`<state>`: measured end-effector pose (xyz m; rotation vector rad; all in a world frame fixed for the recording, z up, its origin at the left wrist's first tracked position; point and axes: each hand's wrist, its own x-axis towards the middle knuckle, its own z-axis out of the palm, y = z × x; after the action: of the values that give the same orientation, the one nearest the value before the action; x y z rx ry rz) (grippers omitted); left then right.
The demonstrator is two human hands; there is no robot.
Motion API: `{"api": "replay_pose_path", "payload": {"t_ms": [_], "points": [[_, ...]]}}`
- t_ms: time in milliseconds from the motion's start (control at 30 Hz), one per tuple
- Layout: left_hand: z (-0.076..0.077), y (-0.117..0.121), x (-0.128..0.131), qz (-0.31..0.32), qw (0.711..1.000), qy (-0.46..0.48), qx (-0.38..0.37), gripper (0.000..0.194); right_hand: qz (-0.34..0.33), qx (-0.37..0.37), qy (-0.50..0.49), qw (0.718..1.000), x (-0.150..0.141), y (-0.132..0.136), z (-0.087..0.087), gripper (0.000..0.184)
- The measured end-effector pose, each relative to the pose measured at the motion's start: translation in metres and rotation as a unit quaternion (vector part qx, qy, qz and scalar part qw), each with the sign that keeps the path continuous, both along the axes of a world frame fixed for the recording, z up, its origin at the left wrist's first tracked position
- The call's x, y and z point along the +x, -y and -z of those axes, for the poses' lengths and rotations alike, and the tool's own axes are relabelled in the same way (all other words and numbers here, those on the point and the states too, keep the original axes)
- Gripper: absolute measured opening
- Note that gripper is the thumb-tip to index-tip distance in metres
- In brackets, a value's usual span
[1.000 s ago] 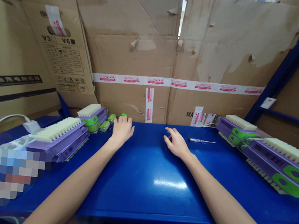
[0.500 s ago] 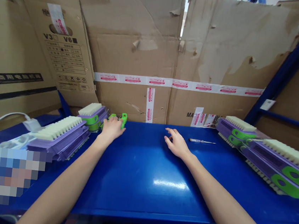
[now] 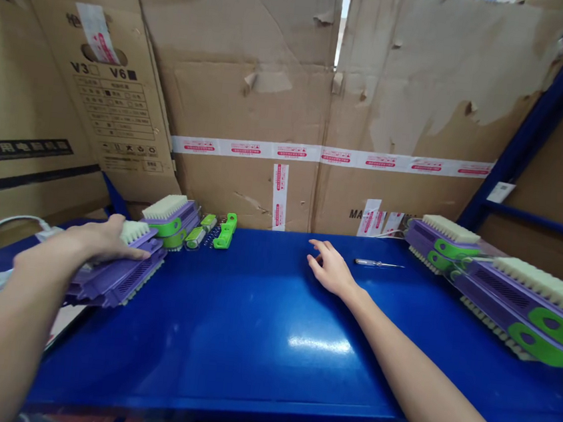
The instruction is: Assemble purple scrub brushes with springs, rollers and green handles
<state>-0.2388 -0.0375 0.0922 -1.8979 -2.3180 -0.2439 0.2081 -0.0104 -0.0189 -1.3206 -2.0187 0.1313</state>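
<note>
At the left, my left hand (image 3: 90,242) is closed over a purple brush (image 3: 124,275) with cream bristles, in a stack of such parts. The thumb lies along the near side; the other fingers are partly hidden. Behind it sits another stacked purple brush (image 3: 175,216) with green end pieces. My right hand (image 3: 330,266) rests near the middle of the blue table (image 3: 249,328), fingers apart and slightly bent, holding nothing. To its right lies a thin screwdriver (image 3: 378,264) with a clear handle.
Green clip-shaped parts (image 3: 226,231), small metal springs (image 3: 212,236) and small green-and-grey blocks (image 3: 195,237) lie at the back left. Several purple brushes (image 3: 509,292) are stacked at the right. Cardboard sheets (image 3: 253,100) stand behind the table. A white cable (image 3: 1,223) runs at far left.
My left hand has moved left and nearer, from the green parts at the back to the purple brush, uncovering the green parts and springs. My right hand has stayed in place.
</note>
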Motion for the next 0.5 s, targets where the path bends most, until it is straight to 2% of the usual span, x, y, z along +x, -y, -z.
{"api": "replay_pose_path", "payload": {"t_ms": [33,100,200,267,333,433,500], "points": [[-0.003,0.000,-0.005,-0.078,0.996,-0.012,-0.045,0.070,0.000,0.001,-0.001,1.000,0.000,0.000,0.000,0.038],[-0.017,0.003,-0.002,-0.153,0.983,-0.051,-0.082,0.074,0.001,0.001,-0.001,1.000,0.000,0.000,0.000,0.038],[-0.042,0.015,0.034,-0.136,0.985,-0.099,-0.048,0.084,0.002,-0.004,-0.004,1.000,0.000,0.000,0.000,0.038],[-0.049,0.019,0.073,-0.081,0.989,-0.122,-0.011,0.088,0.002,-0.005,-0.008,1.000,0.000,-0.001,0.000,0.038],[-0.042,0.016,0.118,0.048,0.991,-0.122,0.011,0.084,0.001,-0.004,-0.013,1.000,0.000,-0.001,0.001,0.040],[-0.009,0.001,0.184,0.240,0.965,-0.104,-0.017,0.072,0.001,-0.003,-0.041,0.999,0.000,-0.002,0.001,0.043],[0.017,-0.009,0.220,0.328,0.940,-0.092,-0.031,0.073,0.002,-0.007,-0.094,0.996,-0.001,-0.003,-0.001,0.044]]}}
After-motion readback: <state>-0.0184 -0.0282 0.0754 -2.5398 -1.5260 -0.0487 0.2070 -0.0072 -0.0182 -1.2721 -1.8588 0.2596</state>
